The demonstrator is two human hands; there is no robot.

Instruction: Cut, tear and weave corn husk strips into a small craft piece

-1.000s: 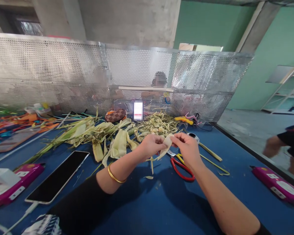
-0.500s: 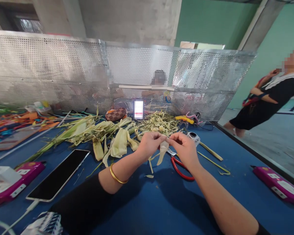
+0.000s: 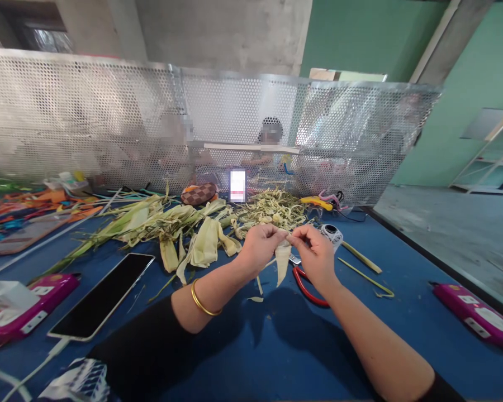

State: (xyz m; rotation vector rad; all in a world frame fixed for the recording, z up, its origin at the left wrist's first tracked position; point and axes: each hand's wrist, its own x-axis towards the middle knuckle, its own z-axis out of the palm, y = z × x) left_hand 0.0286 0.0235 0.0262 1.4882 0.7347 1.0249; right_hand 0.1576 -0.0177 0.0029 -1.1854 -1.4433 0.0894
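Between my two hands hangs a pale piece of corn husk, its narrow end pointing down. My left hand pinches its upper edge with thumb and fingers, and my right hand pinches the same edge just to the right. Fingertips of both hands nearly meet, hiding the top of the piece. Below my right hand lie red-handled scissors, partly covered by it. Behind that hand stands a spool of white thread. Small husk scraps lie on the blue table beneath.
Long husks spread left, and shredded strips are heaped behind my hands. A phone on a cable lies left, with magenta boxes at both sides. A perforated metal screen borders the back, with people behind it.
The husk piece, slanted between my fingers before, now hangs straight down with its edge pinched by both hands. A person passing at the right has come into view and gone again.
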